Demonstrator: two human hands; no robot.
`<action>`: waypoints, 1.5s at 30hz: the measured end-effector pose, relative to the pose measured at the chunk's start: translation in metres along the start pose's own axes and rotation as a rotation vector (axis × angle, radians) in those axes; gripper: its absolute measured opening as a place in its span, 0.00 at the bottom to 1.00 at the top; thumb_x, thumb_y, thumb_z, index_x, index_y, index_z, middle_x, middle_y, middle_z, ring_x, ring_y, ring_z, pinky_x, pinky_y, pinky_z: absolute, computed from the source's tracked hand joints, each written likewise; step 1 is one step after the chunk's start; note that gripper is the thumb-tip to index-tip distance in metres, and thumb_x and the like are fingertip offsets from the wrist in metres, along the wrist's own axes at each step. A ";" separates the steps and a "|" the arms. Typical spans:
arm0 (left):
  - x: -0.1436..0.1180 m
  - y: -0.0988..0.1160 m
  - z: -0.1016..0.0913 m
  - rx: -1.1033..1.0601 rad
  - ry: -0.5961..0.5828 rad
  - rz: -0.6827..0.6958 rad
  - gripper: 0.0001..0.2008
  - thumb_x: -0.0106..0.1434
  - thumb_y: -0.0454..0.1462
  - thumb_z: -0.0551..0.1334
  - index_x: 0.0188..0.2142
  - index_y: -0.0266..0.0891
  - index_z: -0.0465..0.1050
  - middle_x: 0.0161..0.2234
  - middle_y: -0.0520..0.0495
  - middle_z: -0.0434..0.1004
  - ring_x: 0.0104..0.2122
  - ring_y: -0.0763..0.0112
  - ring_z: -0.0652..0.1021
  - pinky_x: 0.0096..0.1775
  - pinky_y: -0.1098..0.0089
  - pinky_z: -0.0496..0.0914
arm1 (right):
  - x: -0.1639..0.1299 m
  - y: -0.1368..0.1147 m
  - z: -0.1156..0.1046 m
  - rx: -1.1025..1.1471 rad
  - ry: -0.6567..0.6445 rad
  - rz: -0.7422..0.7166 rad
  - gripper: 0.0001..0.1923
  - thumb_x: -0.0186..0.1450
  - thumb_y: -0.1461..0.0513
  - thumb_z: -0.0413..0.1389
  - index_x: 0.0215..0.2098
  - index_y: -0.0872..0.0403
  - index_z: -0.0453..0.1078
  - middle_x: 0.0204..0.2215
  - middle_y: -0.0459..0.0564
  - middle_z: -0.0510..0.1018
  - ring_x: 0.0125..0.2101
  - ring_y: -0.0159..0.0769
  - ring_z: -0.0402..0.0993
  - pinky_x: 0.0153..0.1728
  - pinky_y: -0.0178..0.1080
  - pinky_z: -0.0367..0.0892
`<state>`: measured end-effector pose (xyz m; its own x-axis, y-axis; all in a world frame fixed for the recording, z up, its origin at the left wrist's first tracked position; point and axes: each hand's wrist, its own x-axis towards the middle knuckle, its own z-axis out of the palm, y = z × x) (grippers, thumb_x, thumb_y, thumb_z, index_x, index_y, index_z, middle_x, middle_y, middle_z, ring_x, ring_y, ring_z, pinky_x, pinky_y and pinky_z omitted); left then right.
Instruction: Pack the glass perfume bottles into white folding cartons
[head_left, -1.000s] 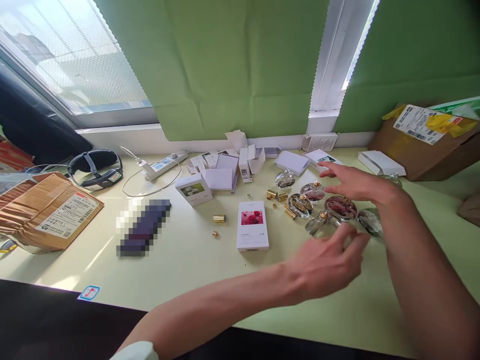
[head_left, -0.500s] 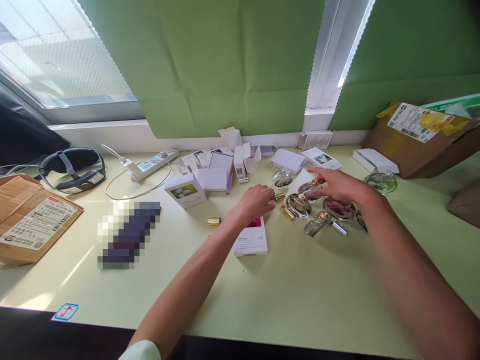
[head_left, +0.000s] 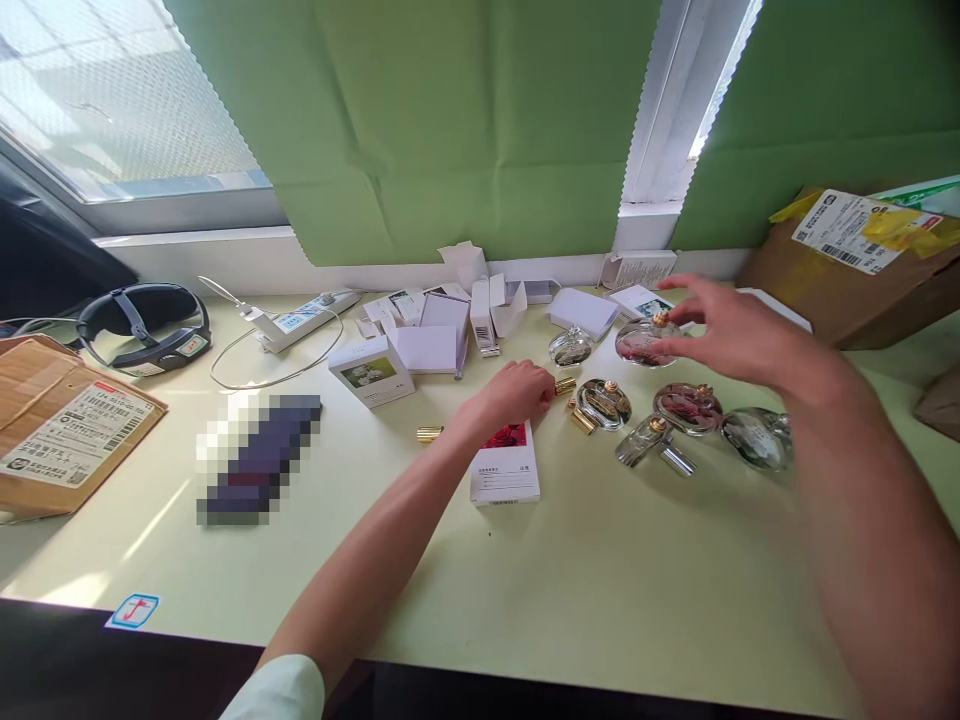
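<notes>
My left hand [head_left: 519, 394] is closed, fingers curled down over the far end of a white box with a red rose print [head_left: 505, 472]. What its fingers hold, if anything, is hidden. A gold cap [head_left: 565, 386] lies by its fingertips. My right hand [head_left: 724, 325] is open, thumb and fingers apart, at the right side of a pinkish round perfume bottle [head_left: 642, 345]. Nearer lie a clear perfume bottle [head_left: 604, 404], another pinkish bottle [head_left: 688, 408], a rectangular bottle [head_left: 639, 443], a silver cap [head_left: 678, 459] and a large clear bottle [head_left: 756, 438] beside my right wrist.
Opened white cartons [head_left: 427, 345] lie along the back by a power strip [head_left: 311, 320]. A white flower box [head_left: 371, 372] and a gold cap [head_left: 430, 434] are left of centre. Cardboard boxes [head_left: 862, 270] flank the table; a black headset [head_left: 146, 325] sits far left.
My right hand has moved right and slightly back; the pinkish round bottle beside it now sits farther back and right. The large clear bottle shows more. My left hand stays over the rose box.
</notes>
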<state>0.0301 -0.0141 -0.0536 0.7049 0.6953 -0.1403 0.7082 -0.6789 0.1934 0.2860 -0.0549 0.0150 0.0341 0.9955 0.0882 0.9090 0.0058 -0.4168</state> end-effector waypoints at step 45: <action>-0.068 -0.016 -0.086 -0.258 0.060 0.116 0.13 0.68 0.41 0.57 0.45 0.39 0.76 0.41 0.48 0.78 0.33 0.75 0.74 0.33 0.73 0.63 | -0.102 -0.062 0.148 0.823 -0.194 -0.282 0.15 0.71 0.54 0.53 0.55 0.46 0.66 0.50 0.50 0.73 0.51 0.42 0.71 0.53 0.44 0.67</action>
<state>-0.0325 -0.0296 0.0363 0.7719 0.6341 -0.0467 0.5840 -0.6780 0.4463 0.1649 -0.1430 -0.1023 -0.2843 0.9449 0.1621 0.2839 0.2445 -0.9272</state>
